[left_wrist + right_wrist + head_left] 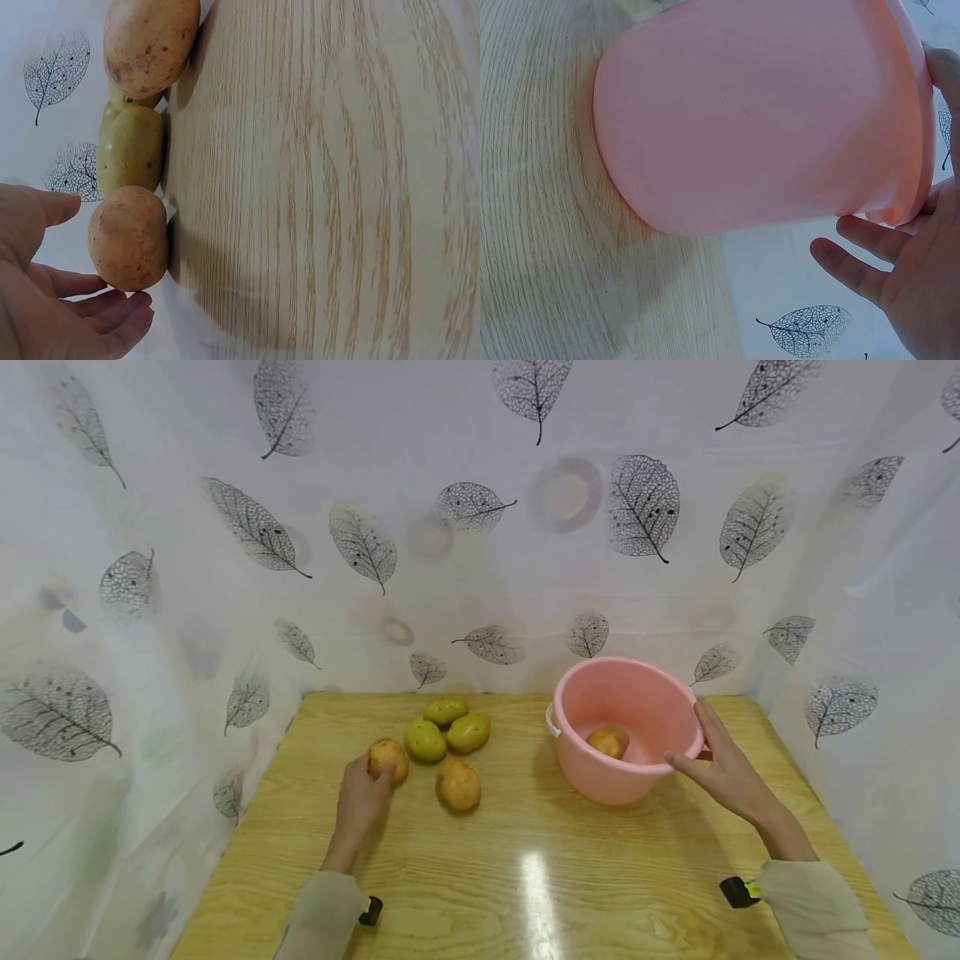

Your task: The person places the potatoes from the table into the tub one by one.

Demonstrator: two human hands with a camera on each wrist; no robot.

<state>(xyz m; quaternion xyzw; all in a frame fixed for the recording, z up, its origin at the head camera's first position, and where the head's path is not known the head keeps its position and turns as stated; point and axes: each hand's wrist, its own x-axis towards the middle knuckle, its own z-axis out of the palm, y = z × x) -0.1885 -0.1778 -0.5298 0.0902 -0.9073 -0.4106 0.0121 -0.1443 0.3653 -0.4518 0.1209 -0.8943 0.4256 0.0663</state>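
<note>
Wooden worktop (525,877): your left hand (362,799) has relaxed fingers touching a round brown potato (387,759), while your right hand (723,764) rests spread fingers on the pink plastic bucket's rim (570,689).

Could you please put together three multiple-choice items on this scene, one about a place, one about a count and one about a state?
1. Where does the pink bucket stand on the wooden table?
A. Far right part, near the right hand
B. Near left corner
C. In the middle of the near edge

2. How many potatoes lie on the table outside the bucket?
A. Three
B. Five
C. Seven

3. What is the left hand doing?
A. Resting flat on bare wood
B. Touching the orange-brown potato with its fingers
C. Gripping the bucket's rim

Answers: 1 A, the head view shows it far right, with the right hand against its rim. 2 B, three greenish and two orange-brown ones lie there, and a sixth sits inside the bucket. 3 B, its fingers meet that potato in the head view.
</note>
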